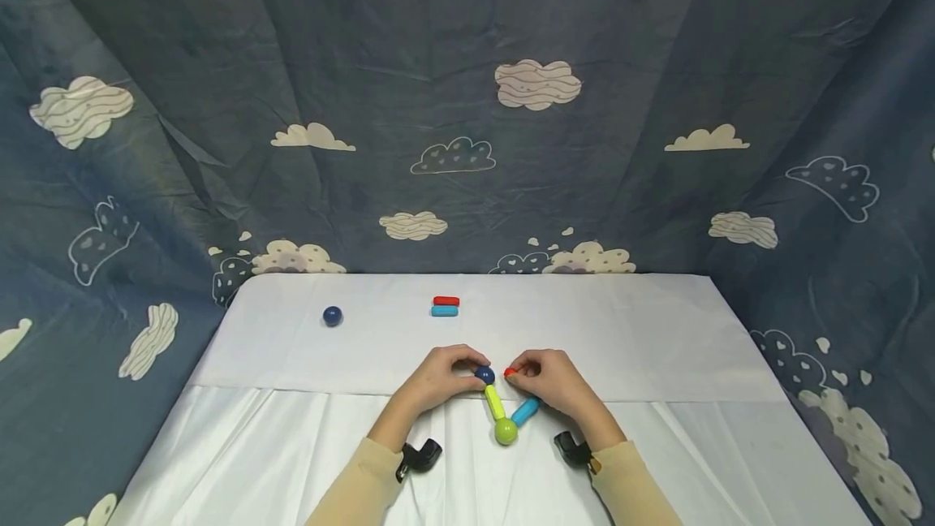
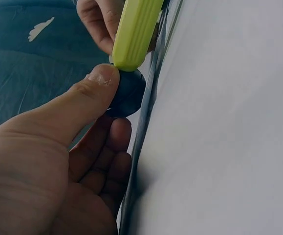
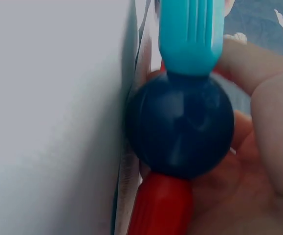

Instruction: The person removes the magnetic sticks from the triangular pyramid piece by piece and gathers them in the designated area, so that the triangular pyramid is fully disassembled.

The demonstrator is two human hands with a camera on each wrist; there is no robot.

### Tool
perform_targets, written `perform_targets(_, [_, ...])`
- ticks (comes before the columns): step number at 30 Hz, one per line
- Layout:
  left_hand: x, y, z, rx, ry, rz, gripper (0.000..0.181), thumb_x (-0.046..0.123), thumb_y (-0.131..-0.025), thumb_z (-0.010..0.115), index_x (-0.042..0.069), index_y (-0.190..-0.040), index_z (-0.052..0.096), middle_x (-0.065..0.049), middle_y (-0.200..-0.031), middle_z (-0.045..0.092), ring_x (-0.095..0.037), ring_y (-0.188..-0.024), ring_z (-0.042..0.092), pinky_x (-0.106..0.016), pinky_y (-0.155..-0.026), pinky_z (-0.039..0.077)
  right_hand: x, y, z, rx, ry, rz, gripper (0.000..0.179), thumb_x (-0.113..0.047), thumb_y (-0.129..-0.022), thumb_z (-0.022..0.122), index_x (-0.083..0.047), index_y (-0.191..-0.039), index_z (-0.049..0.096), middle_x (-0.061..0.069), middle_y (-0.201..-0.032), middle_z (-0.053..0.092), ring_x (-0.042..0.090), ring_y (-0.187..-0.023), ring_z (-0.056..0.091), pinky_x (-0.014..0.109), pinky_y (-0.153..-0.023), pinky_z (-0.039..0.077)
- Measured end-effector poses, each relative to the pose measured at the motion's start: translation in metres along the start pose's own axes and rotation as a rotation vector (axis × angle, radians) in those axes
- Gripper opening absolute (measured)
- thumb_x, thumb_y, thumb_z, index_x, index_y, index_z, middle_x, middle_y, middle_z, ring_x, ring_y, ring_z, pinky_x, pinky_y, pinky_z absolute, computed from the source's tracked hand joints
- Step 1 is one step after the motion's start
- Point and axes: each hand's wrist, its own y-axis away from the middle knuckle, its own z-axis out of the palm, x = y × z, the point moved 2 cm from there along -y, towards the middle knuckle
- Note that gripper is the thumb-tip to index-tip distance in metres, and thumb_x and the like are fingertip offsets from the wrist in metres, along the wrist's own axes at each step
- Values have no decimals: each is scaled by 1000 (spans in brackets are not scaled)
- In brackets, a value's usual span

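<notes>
In the head view my left hand (image 1: 441, 377) pinches a dark blue ball (image 1: 484, 374) between thumb and fingers. A yellow-green rod (image 1: 494, 402) runs from that ball to a green ball (image 1: 506, 431). From the green ball, a light blue rod (image 1: 526, 411) slants up toward my right hand (image 1: 553, 381), whose thumb and fingertips pinch a small red rod (image 1: 510, 372). The right wrist view shows another dark blue ball (image 3: 180, 125) joining the light blue rod (image 3: 191, 36) and a red rod (image 3: 162, 205). My right hand covers this ball in the head view.
A loose dark blue ball (image 1: 332, 316) lies at the back left of the white-covered table (image 1: 621, 331). Near the back middle, a red rod (image 1: 446, 300) and a light blue rod (image 1: 444, 311) lie side by side. Behind hangs a cloud-patterned dark curtain (image 1: 365, 193).
</notes>
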Motion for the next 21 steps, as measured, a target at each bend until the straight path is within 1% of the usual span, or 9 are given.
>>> perform_targets(4, [0, 5, -5, 19, -18, 0, 37, 29, -94, 83, 23, -129, 75, 8, -120, 75, -12, -114, 69, -40, -108, 54, 1, 0, -4, 64, 36, 27, 11, -23, -91, 84, -14, -96, 80, -3, -80, 67, 13, -76, 56, 27, -71, 48])
perform_targets(7, [-1, 7, -8, 44, -38, 18, 35, 28, -93, 83, 22, -127, 77, 9, -119, 74, -13, -116, 69, -41, -109, 53, 3, 1, -6, 105, 63, 34, 15, -22, -92, 84, -12, -102, 80, -1, -86, 70, 14, -80, 58, 31, -76, 53])
perform_targets(10, [-5, 7, -9, 73, -61, 37, 30, 29, -93, 84, 22, -122, 79, 9, -117, 74, -13, -116, 68, -41, -109, 53, 2, 1, -8, 160, 95, 5, 21, -24, -93, 82, -11, -110, 80, 1, -96, 73, 16, -88, 62, 38, -83, 57])
perform_targets(13, [-6, 7, -10, 108, -76, 44, 29, 30, -92, 84, 21, -120, 80, 9, -116, 75, -13, -114, 69, -40, -107, 54, -2, 4, -12, 244, 102, -56, 23, -23, -94, 81, -12, -114, 79, 1, -102, 74, 17, -94, 63, 42, -88, 58])
perform_targets(15, [-7, 7, -10, 134, -87, 37, 29, 29, -92, 85, 21, -119, 80, 9, -114, 75, -12, -112, 69, -39, -106, 55, -6, 5, -14, 295, 89, -95, 22, -21, -94, 80, -12, -114, 79, 0, -99, 73, 17, -92, 62, 39, -85, 57])
perform_targets(17, [-7, 6, -11, 160, -99, 27, 29, 29, -91, 85, 21, -118, 80, 9, -113, 75, -12, -111, 69, -39, -105, 55, -9, 7, -16, 321, 63, -115, 19, -18, -95, 80, -12, -113, 79, -2, -92, 70, 14, -85, 60, 31, -78, 54])
perform_targets(19, [-7, 5, -12, 182, -110, 17, 28, 29, -90, 86, 21, -117, 80, 9, -113, 76, -13, -111, 70, -39, -105, 55, -12, 9, -17, 307, 40, -110, 19, -20, -95, 79, -13, -113, 79, -5, -81, 64, 11, -75, 56, 24, -68, 49])
perform_targets(21, [-7, 5, -12, 199, -126, 19, 28, 29, -90, 86, 20, -116, 80, 8, -113, 76, -15, -111, 70, -40, -105, 55, -15, 10, -16, 257, 2, -78, 21, -23, -96, 79, -14, -115, 79, -5, -70, 57, 10, -63, 50, 21, -57, 40])
